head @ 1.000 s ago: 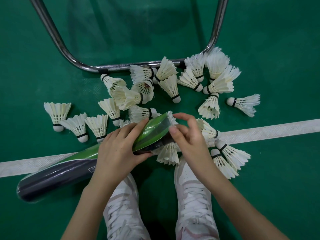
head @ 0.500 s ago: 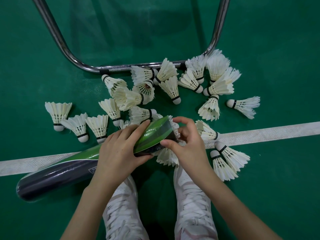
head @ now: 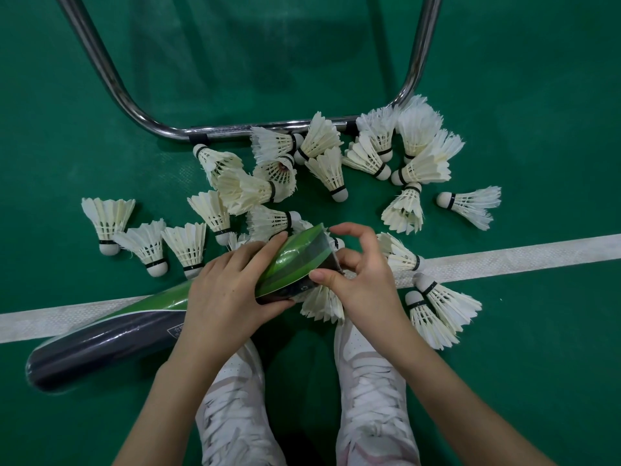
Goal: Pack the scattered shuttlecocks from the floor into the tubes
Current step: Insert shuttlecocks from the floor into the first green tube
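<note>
Gripping the green-and-navy shuttlecock tube (head: 141, 317) in my left hand (head: 228, 294); right hand (head: 356, 274) curled at its open mouth, shuttlecocks (head: 322, 301) just beneath.

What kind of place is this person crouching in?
Most likely an indoor badminton court. The floor is green sports matting crossed by a white boundary line, feather shuttlecocks lie scattered about, and the left hand grips a shuttlecock tube.
</note>
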`<state>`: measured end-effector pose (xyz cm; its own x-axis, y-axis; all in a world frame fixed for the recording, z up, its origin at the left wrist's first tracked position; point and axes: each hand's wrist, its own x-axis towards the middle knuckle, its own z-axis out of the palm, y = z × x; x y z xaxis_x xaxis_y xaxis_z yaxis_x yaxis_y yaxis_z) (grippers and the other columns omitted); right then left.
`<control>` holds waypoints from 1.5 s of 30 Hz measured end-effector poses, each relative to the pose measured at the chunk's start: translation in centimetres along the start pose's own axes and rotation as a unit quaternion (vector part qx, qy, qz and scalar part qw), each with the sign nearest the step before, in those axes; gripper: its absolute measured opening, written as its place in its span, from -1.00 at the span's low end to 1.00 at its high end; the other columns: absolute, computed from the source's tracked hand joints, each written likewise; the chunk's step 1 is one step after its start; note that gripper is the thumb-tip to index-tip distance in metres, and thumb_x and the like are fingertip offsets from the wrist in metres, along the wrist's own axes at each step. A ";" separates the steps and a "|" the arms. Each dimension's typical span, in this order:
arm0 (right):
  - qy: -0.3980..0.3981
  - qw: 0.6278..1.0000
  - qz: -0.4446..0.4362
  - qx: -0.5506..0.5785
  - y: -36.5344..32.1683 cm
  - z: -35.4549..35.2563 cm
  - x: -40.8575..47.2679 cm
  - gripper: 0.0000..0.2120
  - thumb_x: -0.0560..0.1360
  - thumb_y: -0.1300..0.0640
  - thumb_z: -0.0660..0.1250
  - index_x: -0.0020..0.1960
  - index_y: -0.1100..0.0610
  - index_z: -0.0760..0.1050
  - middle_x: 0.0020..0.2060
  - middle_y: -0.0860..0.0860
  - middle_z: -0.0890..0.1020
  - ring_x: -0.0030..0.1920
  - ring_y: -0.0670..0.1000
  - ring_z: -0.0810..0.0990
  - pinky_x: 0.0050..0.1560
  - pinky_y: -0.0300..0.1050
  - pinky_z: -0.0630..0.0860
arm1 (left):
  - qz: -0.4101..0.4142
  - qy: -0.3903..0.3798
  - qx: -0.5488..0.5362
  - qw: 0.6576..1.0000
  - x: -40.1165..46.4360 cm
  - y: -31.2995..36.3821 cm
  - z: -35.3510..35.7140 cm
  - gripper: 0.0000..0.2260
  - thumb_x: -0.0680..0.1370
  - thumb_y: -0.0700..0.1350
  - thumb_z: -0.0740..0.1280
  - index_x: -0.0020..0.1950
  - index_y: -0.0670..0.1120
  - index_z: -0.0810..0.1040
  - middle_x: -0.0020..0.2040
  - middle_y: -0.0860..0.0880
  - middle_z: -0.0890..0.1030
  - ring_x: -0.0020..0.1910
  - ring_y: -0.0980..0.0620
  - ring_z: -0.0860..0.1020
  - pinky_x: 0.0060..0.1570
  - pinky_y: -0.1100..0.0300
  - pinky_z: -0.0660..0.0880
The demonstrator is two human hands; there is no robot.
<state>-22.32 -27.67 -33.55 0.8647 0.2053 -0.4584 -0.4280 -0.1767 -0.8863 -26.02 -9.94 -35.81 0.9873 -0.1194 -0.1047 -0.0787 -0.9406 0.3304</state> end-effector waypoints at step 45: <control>-0.029 0.967 -0.049 -0.249 2.5 -3.0 5.0 -0.66 0.47 0.19 0.38 0.20 -0.01 0.42 0.17 -0.08 0.49 0.20 -0.08 0.43 0.25 -0.26 0.29 | -0.040 0.010 0.008 0.999 -0.5 -1.8 -0.5 -0.24 0.25 0.14 0.51 0.40 0.02 0.38 0.13 -0.09 0.59 0.00 -0.15 0.58 -0.14 0.01 0.51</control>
<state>-18.28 -29.95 -37.90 0.8720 0.2965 -0.3894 -0.1520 -0.5923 -0.7913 -26.27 -7.98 -35.87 0.9931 -0.0366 -0.1111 -0.0008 -0.9518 0.3067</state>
